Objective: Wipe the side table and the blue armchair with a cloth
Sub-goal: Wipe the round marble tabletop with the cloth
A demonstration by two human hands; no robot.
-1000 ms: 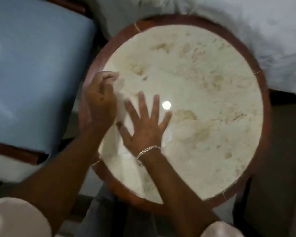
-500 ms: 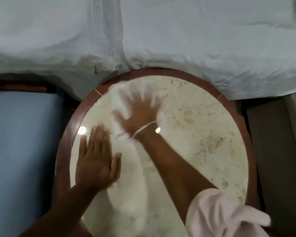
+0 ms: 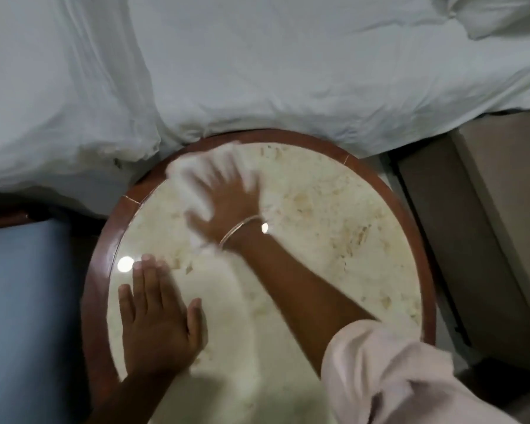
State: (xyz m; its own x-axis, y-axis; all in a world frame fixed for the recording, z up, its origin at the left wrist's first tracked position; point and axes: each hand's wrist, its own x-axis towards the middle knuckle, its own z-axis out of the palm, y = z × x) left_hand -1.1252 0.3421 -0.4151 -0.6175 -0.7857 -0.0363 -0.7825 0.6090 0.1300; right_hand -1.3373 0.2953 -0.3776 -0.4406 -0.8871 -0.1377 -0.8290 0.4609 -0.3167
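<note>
On side table: right hand splayed, seemingly pressing blurred cloth; left hand flat, released.

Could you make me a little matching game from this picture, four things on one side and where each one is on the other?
Things:
1. white cloth
2. left hand
3. blue armchair seat
4. white bedsheet

Places:
A. left of the round table
B. flat on the table's near left part
C. beyond the table's far rim
D. under the right hand

Pairs: 1-D, 2-B, 3-A, 4-C
</note>
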